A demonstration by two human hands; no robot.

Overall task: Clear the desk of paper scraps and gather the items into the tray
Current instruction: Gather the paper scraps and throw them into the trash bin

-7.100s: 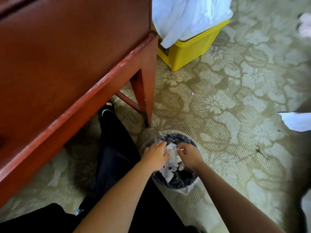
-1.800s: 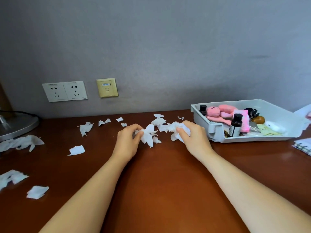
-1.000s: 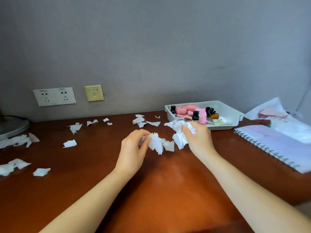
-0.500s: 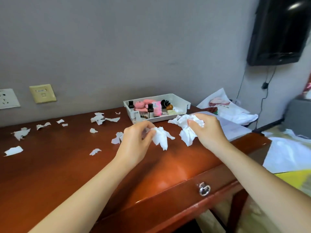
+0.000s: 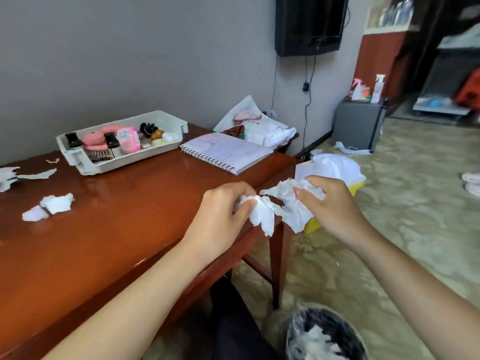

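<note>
Left hand (image 5: 220, 219) and right hand (image 5: 335, 206) each grip paper scraps (image 5: 283, 211) past tabletop (image 5: 117, 237) right edge; bin (image 5: 324, 336) on floor below.

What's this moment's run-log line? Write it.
left hand, right hand: gripping paper scraps | wastebasket: on floor | desk: loose scraps

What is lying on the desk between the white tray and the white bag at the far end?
A spiral notebook lies flat on the desk between the tray and the bag, seen in the head view.
</note>
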